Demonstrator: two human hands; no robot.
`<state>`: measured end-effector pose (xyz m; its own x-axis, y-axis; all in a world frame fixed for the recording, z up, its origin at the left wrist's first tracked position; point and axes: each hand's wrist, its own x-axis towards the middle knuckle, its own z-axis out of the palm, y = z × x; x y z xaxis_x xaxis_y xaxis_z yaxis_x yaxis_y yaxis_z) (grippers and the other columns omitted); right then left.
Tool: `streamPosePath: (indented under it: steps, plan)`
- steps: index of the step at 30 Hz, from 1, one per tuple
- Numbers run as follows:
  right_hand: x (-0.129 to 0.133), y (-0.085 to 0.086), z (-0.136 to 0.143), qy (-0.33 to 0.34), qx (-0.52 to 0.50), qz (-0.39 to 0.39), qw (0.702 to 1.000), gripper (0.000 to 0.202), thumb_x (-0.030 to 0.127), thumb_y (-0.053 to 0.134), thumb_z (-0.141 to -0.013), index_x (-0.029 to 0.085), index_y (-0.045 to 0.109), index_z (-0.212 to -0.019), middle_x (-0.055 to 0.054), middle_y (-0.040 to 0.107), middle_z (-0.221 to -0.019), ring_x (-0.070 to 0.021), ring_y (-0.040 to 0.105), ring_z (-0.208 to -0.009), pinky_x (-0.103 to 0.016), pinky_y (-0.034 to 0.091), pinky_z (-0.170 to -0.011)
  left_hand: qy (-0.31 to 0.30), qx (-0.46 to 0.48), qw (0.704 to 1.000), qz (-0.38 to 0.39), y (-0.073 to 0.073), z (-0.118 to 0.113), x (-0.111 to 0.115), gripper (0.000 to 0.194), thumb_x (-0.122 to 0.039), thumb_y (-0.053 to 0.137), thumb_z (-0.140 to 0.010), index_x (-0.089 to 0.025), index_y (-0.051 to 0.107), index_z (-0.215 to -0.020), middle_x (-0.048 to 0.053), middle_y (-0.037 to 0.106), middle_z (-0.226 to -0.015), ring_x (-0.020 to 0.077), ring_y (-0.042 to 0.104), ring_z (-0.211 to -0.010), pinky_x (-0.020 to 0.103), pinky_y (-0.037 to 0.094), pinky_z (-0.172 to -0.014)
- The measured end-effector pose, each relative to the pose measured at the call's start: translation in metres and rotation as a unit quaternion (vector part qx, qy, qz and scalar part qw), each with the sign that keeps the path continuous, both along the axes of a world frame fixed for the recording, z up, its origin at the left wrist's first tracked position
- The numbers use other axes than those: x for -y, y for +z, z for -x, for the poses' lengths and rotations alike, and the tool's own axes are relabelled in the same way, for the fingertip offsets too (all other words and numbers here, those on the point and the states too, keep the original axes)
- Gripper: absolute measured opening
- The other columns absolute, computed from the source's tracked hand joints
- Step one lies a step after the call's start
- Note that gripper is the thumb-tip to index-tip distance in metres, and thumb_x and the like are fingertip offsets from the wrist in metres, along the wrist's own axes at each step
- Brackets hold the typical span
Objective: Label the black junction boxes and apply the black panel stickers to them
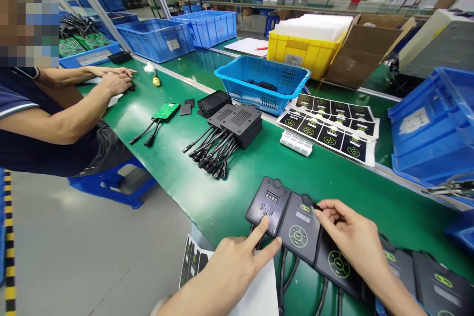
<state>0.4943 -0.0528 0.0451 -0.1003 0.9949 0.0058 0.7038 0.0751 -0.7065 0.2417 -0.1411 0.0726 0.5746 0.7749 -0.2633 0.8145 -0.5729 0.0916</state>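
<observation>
A row of flat black controller boxes with cables lies along the near table edge. My left hand [242,261] rests with index and middle fingers stretched out, the index on the leftmost controller box [269,202], whose display and buttons show bare. Beside it is a controller box with a green-printed label [299,227]. My right hand [351,232] is pinched at that box's upper right corner; a small dark bit shows at the fingertips, too hidden to name. Under the right hand is another labelled box [337,262], partly covered. A white sheet [255,291] lies below my left hand.
Stacked black boxes with cables [237,123] stand mid-table, near a green circuit board [166,111]. Label sheets [329,128], a white roll [296,143] and a blue basket [259,76] sit behind. A blue bin [437,123] is right. A co-worker [66,113] sits left.
</observation>
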Motion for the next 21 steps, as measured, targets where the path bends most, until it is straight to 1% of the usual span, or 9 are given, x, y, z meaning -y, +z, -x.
streamPosePath:
  steps: [4, 6, 9, 10, 13, 15, 17, 19, 21]
  plan:
    - [-0.001, 0.008, -0.006, 0.016, 0.236, -0.113, 0.965, 0.060, 0.066, 0.034, -0.090, 0.020, 0.067, -0.111, -0.008, 0.060, -0.087, -0.0265, 0.062, -0.075, -0.035, 0.044, -0.053, 0.008, 0.016, 1.000, -0.012, -0.003, 0.004, 0.003, 0.072, 0.000, 0.042, -0.082, -0.024, 0.035, -0.150, 0.022, 0.037, -0.154, 0.0213, 0.072, -0.067, 0.035, 0.058, -0.055]
    - [0.001, 0.015, -0.006, -0.001, 0.262, -0.115, 0.958, 0.066, 0.067, 0.033, -0.089, 0.017, 0.062, -0.122, -0.012, 0.060, -0.095, -0.0311, 0.062, -0.085, -0.037, 0.043, -0.052, 0.017, 0.042, 0.999, -0.022, -0.003, 0.008, 0.006, 0.083, 0.006, 0.038, -0.076, -0.025, 0.029, -0.152, 0.020, 0.035, -0.156, 0.0202, 0.071, -0.069, 0.034, 0.057, -0.057]
    - [0.014, 0.026, 0.008, 0.069, 0.076, 0.013, 0.995, 0.058, 0.064, 0.050, -0.084, 0.021, 0.059, -0.122, -0.011, 0.062, -0.107, -0.0279, 0.062, -0.095, -0.038, 0.051, -0.068, 0.068, 0.137, 0.986, -0.059, 0.003, 0.013, 0.010, 0.084, 0.009, 0.032, -0.076, -0.024, 0.022, -0.154, 0.017, 0.039, -0.153, 0.0218, 0.070, -0.081, 0.034, 0.057, -0.060]
    - [0.021, 0.030, 0.016, 0.113, -0.011, 0.081, 0.990, 0.057, 0.061, 0.057, -0.081, 0.023, 0.056, -0.125, -0.010, 0.063, -0.112, -0.0263, 0.061, -0.100, -0.038, 0.052, -0.076, 0.090, 0.193, 0.974, -0.076, 0.006, 0.014, 0.011, 0.078, 0.007, 0.031, -0.082, -0.023, 0.022, -0.153, 0.017, 0.042, -0.151, 0.0218, 0.069, -0.085, 0.033, 0.057, -0.062]
    - [0.046, 0.044, 0.043, 0.223, -0.225, 0.284, 0.905, 0.073, 0.049, 0.067, -0.079, 0.025, 0.036, -0.140, -0.010, 0.064, -0.119, -0.0233, 0.062, -0.108, -0.038, 0.051, -0.090, 0.137, 0.384, 0.904, -0.126, 0.024, 0.017, 0.012, 0.059, -0.006, 0.037, -0.096, -0.025, 0.025, -0.151, 0.015, 0.046, -0.145, 0.0154, 0.064, -0.082, 0.029, 0.055, -0.068]
    - [0.056, 0.056, 0.056, 0.246, -0.296, 0.340, 0.858, 0.072, 0.047, 0.065, -0.082, 0.024, 0.030, -0.141, -0.008, 0.067, -0.109, -0.0221, 0.066, -0.100, -0.037, 0.052, -0.088, 0.163, 0.469, 0.860, -0.117, 0.039, 0.021, 0.009, 0.058, -0.013, 0.045, -0.097, -0.026, 0.027, -0.151, 0.012, 0.052, -0.138, 0.0108, 0.059, -0.073, 0.027, 0.053, -0.072]
    - [0.057, 0.070, 0.060, 0.233, -0.287, 0.286, 0.884, 0.061, 0.049, 0.058, -0.088, 0.024, 0.034, -0.138, -0.004, 0.069, -0.094, -0.0202, 0.067, -0.088, -0.034, 0.053, -0.080, 0.195, 0.507, 0.838, -0.049, 0.055, 0.029, 0.005, 0.049, -0.020, 0.053, -0.096, -0.023, 0.041, -0.144, 0.007, 0.064, -0.119, 0.0101, 0.057, -0.070, 0.025, 0.051, -0.071]
    - [0.049, 0.082, 0.059, 0.208, -0.207, 0.140, 0.946, 0.054, 0.050, 0.054, -0.091, 0.026, 0.039, -0.137, 0.001, 0.067, -0.082, -0.0170, 0.065, -0.073, -0.026, 0.052, -0.064, 0.232, 0.524, 0.819, 0.043, 0.068, 0.040, -0.001, 0.027, -0.028, 0.058, -0.094, -0.016, 0.065, -0.117, 0.003, 0.069, -0.089, 0.0103, 0.055, -0.066, 0.022, 0.047, -0.063]
    - [0.036, 0.091, 0.058, 0.212, -0.107, -0.042, 0.971, 0.051, 0.048, 0.052, -0.093, 0.029, 0.041, -0.139, 0.003, 0.066, -0.077, -0.0142, 0.062, -0.061, -0.021, 0.045, -0.048, 0.258, 0.544, 0.792, 0.098, 0.079, 0.048, -0.005, 0.021, -0.032, 0.062, -0.090, -0.013, 0.070, -0.086, 0.000, 0.063, -0.068, 0.0094, 0.053, -0.061, 0.020, 0.042, -0.057]
